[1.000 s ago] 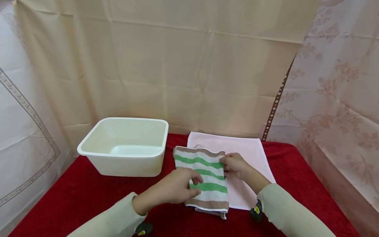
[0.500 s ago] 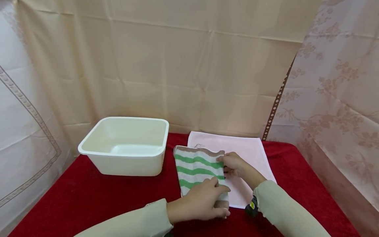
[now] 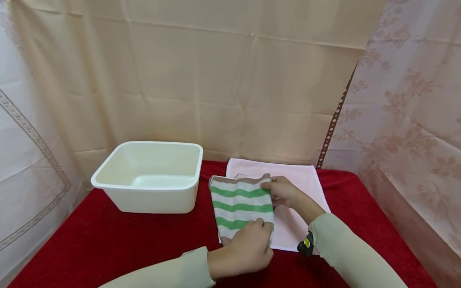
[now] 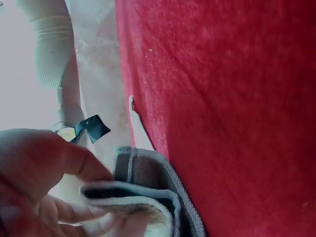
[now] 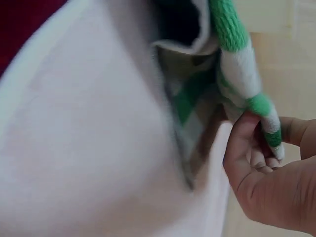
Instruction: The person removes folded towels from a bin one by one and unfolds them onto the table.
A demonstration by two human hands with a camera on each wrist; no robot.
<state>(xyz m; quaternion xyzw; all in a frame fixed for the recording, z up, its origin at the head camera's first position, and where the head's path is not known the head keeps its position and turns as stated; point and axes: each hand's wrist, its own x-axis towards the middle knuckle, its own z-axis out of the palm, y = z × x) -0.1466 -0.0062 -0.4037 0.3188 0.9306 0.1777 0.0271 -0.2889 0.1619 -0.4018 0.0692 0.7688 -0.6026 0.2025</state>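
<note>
A folded towel with green and white stripes and brown ends lies partly over a flat pale pink towel in the head view. My left hand pinches its near right corner; the left wrist view shows layered hems between thumb and fingers. At the far right corner, my right hand pinches the striped towel's edge. In the right wrist view the striped cloth stands raised off the pink one, with a gap between its layers. Part of the near edge is hidden behind my left hand.
A cream plastic basin stands left of the towels, with nothing visible inside. Red cloth covers the table. A beige curtain hangs behind, and a floral curtain closes the right side.
My left hand has moved right across the striped towel and now pinches its near right corner. The right hand stays at the far right corner, and the towel's right edge has lifted slightly.
</note>
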